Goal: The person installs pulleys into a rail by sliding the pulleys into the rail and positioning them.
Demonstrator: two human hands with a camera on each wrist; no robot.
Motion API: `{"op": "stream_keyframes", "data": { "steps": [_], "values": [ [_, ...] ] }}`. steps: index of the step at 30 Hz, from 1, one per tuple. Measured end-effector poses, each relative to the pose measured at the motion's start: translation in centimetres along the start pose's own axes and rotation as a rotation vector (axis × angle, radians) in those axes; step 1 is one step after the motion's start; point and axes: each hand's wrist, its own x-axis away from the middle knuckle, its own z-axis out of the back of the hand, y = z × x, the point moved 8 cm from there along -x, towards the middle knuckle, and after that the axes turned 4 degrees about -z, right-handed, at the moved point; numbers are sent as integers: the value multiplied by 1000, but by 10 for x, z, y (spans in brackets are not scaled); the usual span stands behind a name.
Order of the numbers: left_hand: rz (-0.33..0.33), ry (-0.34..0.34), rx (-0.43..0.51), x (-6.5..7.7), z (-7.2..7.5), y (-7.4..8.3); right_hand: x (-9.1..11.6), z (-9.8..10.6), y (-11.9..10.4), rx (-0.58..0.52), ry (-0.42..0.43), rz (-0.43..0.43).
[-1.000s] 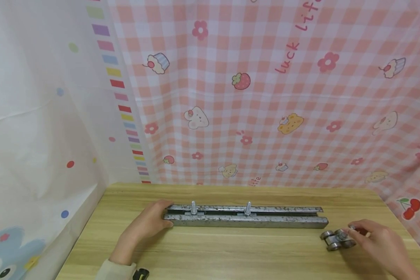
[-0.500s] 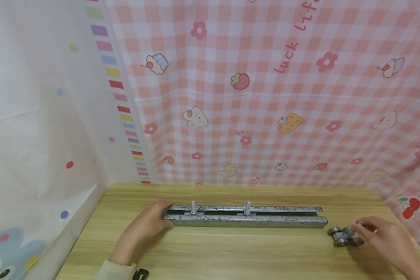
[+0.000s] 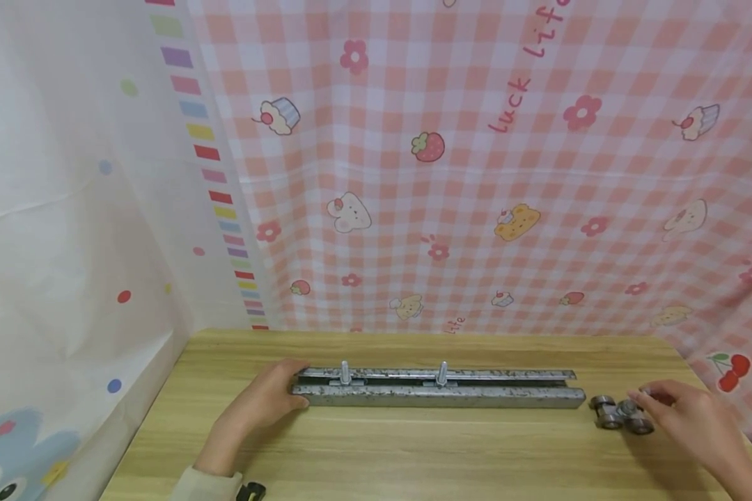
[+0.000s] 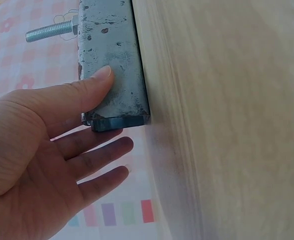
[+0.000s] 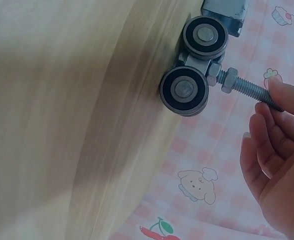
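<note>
A grey, worn metal channel rail (image 3: 439, 398) lies lengthwise on the table. My left hand (image 3: 266, 396) grips its left end, and the left wrist view shows the thumb pressed on the near wall of the rail (image 4: 112, 55). Two upright bolts (image 3: 345, 374) stand out of the slot along the rail's top. Off the rail's right end is a roller trolley (image 3: 620, 415) with several wheels. My right hand (image 3: 695, 424) pinches the tip of its threaded bolt (image 5: 252, 90) between thumb and fingers. In the right wrist view the trolley's wheels (image 5: 184, 90) line up near the rail's end.
The wooden table (image 3: 413, 459) runs back to a pink checked cloth (image 3: 464, 209). White cloth (image 3: 100, 243) hangs at the left. A black object (image 3: 251, 491) shows at my left sleeve.
My right hand has shifted the trolley to the right and slightly back, turning it more in line with the rail. The left hand has stayed on the rail's left end.
</note>
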Motion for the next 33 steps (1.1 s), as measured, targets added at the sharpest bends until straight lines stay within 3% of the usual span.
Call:
{"op": "stream_keyframes", "data": {
  "steps": [8,23,33],
  "values": [
    [-4,0,-1,-1,0,1,-9,-6,4,-8,-69,-44],
    [-4,5,-2,-1,1,3,-19,-7,-4,-13,-7,7],
    [9,2,-5,0,1,1,-21,-12,-12,-57,-24,11]
  ]
}}
